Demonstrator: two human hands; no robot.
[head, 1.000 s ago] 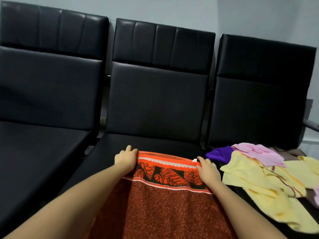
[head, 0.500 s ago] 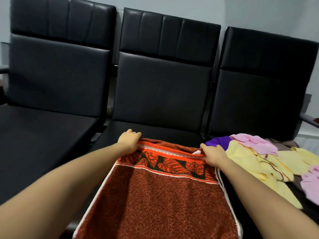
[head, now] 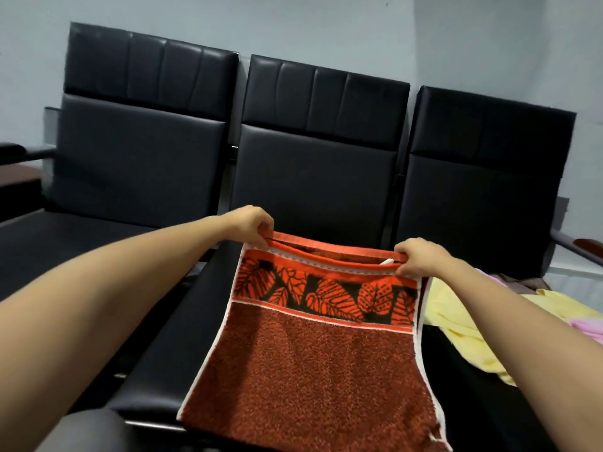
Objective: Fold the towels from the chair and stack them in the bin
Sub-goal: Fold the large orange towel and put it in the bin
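An orange-red towel with a black leaf-pattern band is doubled over and lifted by its far edge above the middle chair seat. My left hand pinches the towel's far left corner. My right hand pinches the far right corner. The towel's near part slopes down toward me and runs out of the frame at the bottom. A pile of yellow towels with a bit of pink cloth lies on the right chair seat. No bin is in view.
Three black padded chairs stand in a row against a pale wall, the left chair seat bare. A metal armrest juts out at the far right, another armrest at the far left.
Both hands went from resting on the towel's far edge to pinching its corners and have raised that edge off the seat. The view has shifted left and up.
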